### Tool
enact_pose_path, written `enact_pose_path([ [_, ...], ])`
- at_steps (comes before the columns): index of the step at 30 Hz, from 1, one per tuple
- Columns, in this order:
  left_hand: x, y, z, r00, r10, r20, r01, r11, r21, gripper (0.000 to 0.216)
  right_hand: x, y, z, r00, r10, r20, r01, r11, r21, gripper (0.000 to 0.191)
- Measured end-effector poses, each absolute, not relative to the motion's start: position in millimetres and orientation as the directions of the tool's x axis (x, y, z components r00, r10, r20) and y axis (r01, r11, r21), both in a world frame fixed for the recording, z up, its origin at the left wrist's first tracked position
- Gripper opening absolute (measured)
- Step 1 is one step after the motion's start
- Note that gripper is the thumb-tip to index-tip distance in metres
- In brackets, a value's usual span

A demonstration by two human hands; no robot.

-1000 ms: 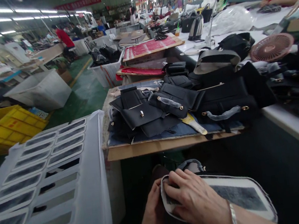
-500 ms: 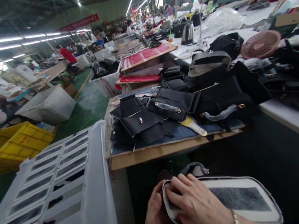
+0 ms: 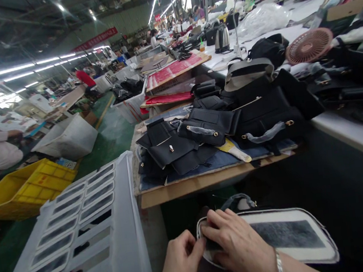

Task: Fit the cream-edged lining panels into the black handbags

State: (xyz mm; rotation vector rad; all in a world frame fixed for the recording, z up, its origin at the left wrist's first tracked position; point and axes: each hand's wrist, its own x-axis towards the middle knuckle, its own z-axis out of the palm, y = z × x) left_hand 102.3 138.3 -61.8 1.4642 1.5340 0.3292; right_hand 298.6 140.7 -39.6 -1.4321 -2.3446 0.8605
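Note:
Low in the view lies a flat bag panel [image 3: 289, 237], white-edged with a dark grey middle. My right hand [image 3: 241, 245] rests across its left end, fingers curled over the rim; a bracelet shows on that wrist. My left hand [image 3: 180, 264] sits just left of the panel, fingers closed in a pinch at its left edge. A grey strap with a metal ring [image 3: 239, 200] pokes out behind the panel.
A white slatted plastic crate [image 3: 91, 235] stands at the left. Ahead, a wooden board [image 3: 207, 181] carries a pile of black bag parts [image 3: 207, 132]. A yellow crate [image 3: 23, 190] and a white bin [image 3: 69, 138] sit on the green floor. A pink fan [image 3: 309, 45] is at the right.
The camera has tilted and shifted slightly. My left hand has come out from under the panel's edge and shows more fully beside it; my right hand stays on the panel.

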Motion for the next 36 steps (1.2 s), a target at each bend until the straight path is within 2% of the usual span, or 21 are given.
enact_pose_path([
  [2, 107.6, 141.4, -47.5, 0.243, 0.859, -0.451, 0.717, 0.154, 0.680, 0.047, 299.0, 140.5, -38.6, -0.478, 0.875, -0.076, 0.719, 0.340, -0.607, 0.031],
  [5, 114.1, 143.0, -36.1, 0.307, 0.850, -0.429, 0.751, 0.060, 0.657, 0.048, 299.7, 139.9, -37.2, -0.479, 0.874, -0.081, 0.724, 0.341, -0.600, 0.028],
  [12, 107.5, 136.6, -53.2, 0.347, 0.910, -0.228, 0.783, -0.148, 0.604, 0.042, 296.2, 141.1, -39.1, -0.498, 0.865, -0.055, 0.739, 0.390, -0.549, 0.023],
  [15, 106.7, 136.2, -54.9, 0.350, 0.907, -0.234, 0.789, -0.151, 0.595, 0.042, 295.5, 141.9, -39.3, -0.505, 0.862, -0.043, 0.746, 0.411, -0.525, 0.021],
  [18, 106.2, 135.6, -52.6, 0.319, 0.908, -0.271, 0.764, -0.078, 0.640, 0.044, 296.3, 142.6, -38.9, -0.513, 0.858, -0.035, 0.749, 0.427, -0.507, 0.020],
  [20, 104.1, 134.2, -54.8, 0.281, 0.899, -0.337, 0.696, 0.051, 0.717, 0.046, 297.1, 143.1, -38.7, -0.510, 0.860, -0.028, 0.747, 0.426, -0.511, 0.018],
  [22, 101.2, 132.1, -61.2, 0.264, 0.845, -0.464, 0.521, 0.280, 0.806, 0.052, 297.6, 143.3, -38.8, -0.498, 0.866, -0.031, 0.744, 0.409, -0.529, 0.017],
  [24, 99.3, 129.8, -68.8, 0.293, 0.773, -0.563, 0.321, 0.476, 0.819, 0.063, 297.5, 142.8, -39.0, -0.485, 0.873, -0.047, 0.741, 0.382, -0.553, 0.014],
  [26, 100.1, 128.4, -72.8, 0.301, 0.754, -0.583, 0.236, 0.534, 0.812, 0.069, 296.9, 141.4, -39.4, -0.477, 0.877, -0.060, 0.741, 0.364, -0.565, 0.012],
  [29, 105.8, 129.2, -68.4, 0.210, 0.859, -0.467, 0.415, 0.355, 0.838, 0.056, 295.9, 139.0, -39.2, -0.458, 0.886, -0.069, 0.746, 0.341, -0.571, 0.014],
  [31, 109.2, 131.7, -62.3, 0.167, 0.953, -0.253, 0.595, 0.108, 0.797, 0.041, 295.8, 137.8, -38.0, -0.443, 0.893, -0.077, 0.746, 0.319, -0.585, 0.019],
  [33, 109.4, 135.2, -59.3, 0.261, 0.965, 0.014, 0.710, -0.202, 0.675, 0.021, 296.2, 137.2, -36.4, -0.424, 0.901, -0.095, 0.746, 0.287, -0.601, 0.024],
  [34, 108.0, 137.1, -59.8, 0.354, 0.925, 0.134, 0.719, -0.362, 0.593, 0.010, 296.4, 137.2, -36.0, -0.415, 0.904, -0.102, 0.744, 0.272, -0.610, 0.027],
  [35, 106.0, 139.2, -61.6, 0.459, 0.856, 0.238, 0.706, -0.514, 0.487, 0.007, 296.4, 137.6, -36.3, -0.402, 0.909, -0.112, 0.744, 0.253, -0.619, 0.030],
  [36, 103.8, 141.4, -64.2, 0.559, 0.766, 0.319, 0.674, -0.643, 0.363, 0.015, 296.2, 138.4, -37.4, -0.389, 0.913, -0.123, 0.743, 0.231, -0.628, 0.034],
])
